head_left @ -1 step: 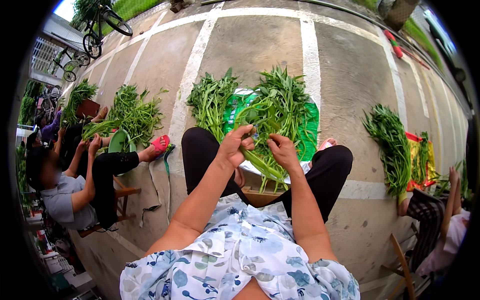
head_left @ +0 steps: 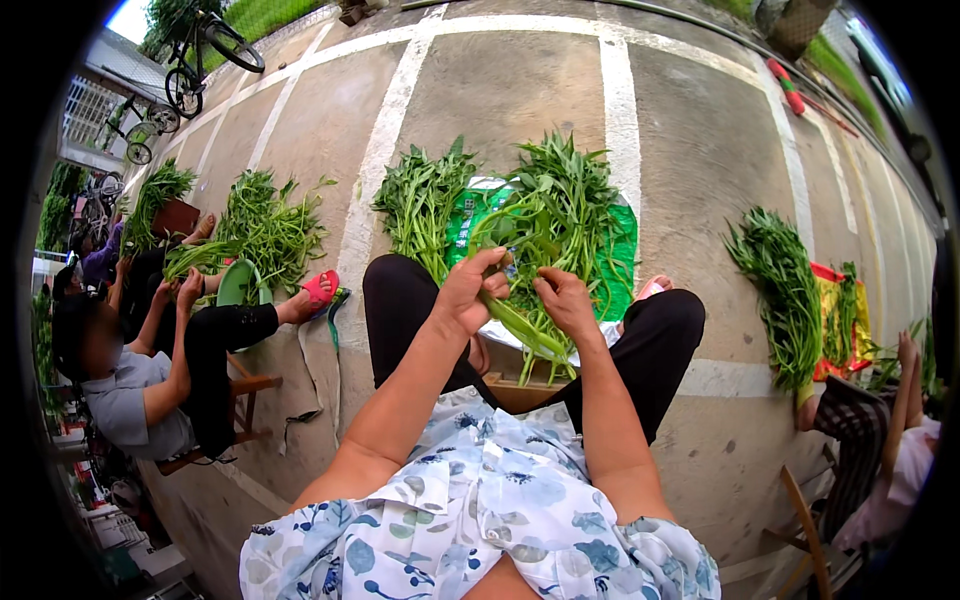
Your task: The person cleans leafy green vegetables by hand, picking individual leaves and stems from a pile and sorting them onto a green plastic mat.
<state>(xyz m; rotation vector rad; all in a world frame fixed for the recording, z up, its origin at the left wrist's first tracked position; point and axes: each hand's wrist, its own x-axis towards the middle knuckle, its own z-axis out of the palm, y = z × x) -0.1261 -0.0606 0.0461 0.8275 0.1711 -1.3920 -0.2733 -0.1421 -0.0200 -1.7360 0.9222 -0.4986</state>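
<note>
My left hand (head_left: 468, 293) is closed around a small bunch of water spinach stems (head_left: 527, 333), which slant down to the right below it. My right hand (head_left: 567, 304) is beside it on the right, with thumb and fingers pinched together; whatever lies between them is too small to make out. Beyond my hands, a leafy heap of water spinach (head_left: 570, 195) rests on a green and white plastic sack (head_left: 624, 245) spread on the ground between my knees. A second heap of water spinach (head_left: 415, 205) lies to its left, partly over the sack's edge.
At left, a seated person (head_left: 140, 390) handles stems over a green basin (head_left: 236, 283), near another heap of greens (head_left: 270, 220). On the right, a long pile of greens (head_left: 775, 295) lies by a red and yellow sack (head_left: 828, 275) and another seated person (head_left: 905, 470). Bicycles (head_left: 200, 60) stand far left.
</note>
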